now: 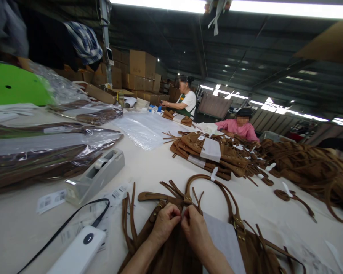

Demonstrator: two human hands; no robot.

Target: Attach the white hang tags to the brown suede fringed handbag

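Observation:
A brown suede-like bag [177, 243] lies on the table in front of me, its looped handle [225, 190] pointing away and fringe strips [131, 217] hanging off its left side. My left hand [167, 222] is at the upper edge of the bag, thumb and fingertips pinched together. Close beside it, my right hand [196, 228] is pinched in the same way, just below the handle's base. Whatever sits between the fingertips is too small or hidden to make out. A white sheet of wrapping [223, 239] covers part of the bag to the right of my right hand.
To the left stand a grey tape dispenser [98, 175] and a white device [78, 251] with a black cable. Plastic-wrapped brown bags [45, 156] lie beyond. Stacked bags [211, 152] and a heap of brown straps [311, 171] fill the right. Two co-workers [188, 101] are across the table.

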